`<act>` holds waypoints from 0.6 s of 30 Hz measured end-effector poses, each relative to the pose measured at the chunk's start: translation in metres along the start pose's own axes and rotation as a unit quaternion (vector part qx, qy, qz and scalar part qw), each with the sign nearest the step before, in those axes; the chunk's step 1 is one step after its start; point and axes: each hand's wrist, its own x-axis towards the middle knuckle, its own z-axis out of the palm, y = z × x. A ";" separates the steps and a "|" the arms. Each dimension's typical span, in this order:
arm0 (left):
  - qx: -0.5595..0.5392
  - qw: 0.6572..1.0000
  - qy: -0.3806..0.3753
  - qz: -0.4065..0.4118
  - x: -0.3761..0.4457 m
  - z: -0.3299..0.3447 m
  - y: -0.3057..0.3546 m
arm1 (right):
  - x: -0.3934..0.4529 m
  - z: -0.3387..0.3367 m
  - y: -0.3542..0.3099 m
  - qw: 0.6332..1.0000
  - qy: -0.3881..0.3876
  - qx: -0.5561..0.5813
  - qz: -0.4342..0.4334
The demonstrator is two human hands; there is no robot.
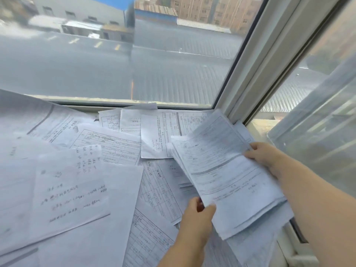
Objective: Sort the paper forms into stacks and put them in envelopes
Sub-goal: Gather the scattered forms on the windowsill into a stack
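A stack of printed forms (227,170) is lifted at the right, above the paper-covered surface. My left hand (198,214) pinches its near left corner, thumb on top. My right hand (265,155) grips its right edge, fingers curled round the sheets. Loose forms (119,145) with printed tables lie scattered over the whole surface. A handwritten sheet (73,189) lies at the left, on top of a blank white sheet (107,237). No envelope is in view.
A window pane (115,54) runs along the far edge of the surface, with roofs and buildings outside. A white window frame post (265,62) rises at the right, and an opened window sash (317,122) stands beside my right arm.
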 end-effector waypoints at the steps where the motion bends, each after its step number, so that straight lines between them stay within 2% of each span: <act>1: -0.021 1.000 -0.004 0.002 -0.006 -0.005 0.001 | -0.010 -0.002 -0.003 0.999 -0.006 0.051 -0.004; 4: -0.062 0.998 0.007 0.016 -0.034 -0.034 0.011 | -0.051 0.007 -0.008 0.981 -0.034 0.190 -0.013; 7: -0.123 0.992 -0.009 0.022 -0.071 -0.086 0.020 | -0.106 0.042 0.004 0.960 -0.066 0.270 -0.022; 11: -0.072 0.996 0.046 0.020 -0.113 -0.160 0.010 | -0.186 0.113 0.030 0.927 -0.149 0.343 0.011; 13: -0.056 0.996 0.069 0.004 -0.126 -0.188 -0.001 | -0.214 0.145 0.041 0.932 -0.162 0.323 0.032; 15: -0.025 0.995 0.091 -0.011 -0.132 -0.207 -0.012 | -0.225 0.171 0.058 0.963 -0.125 0.234 0.045; 18: 0.039 0.990 0.127 -0.036 -0.127 -0.226 -0.029 | -0.231 0.193 0.065 0.993 -0.065 0.102 -0.001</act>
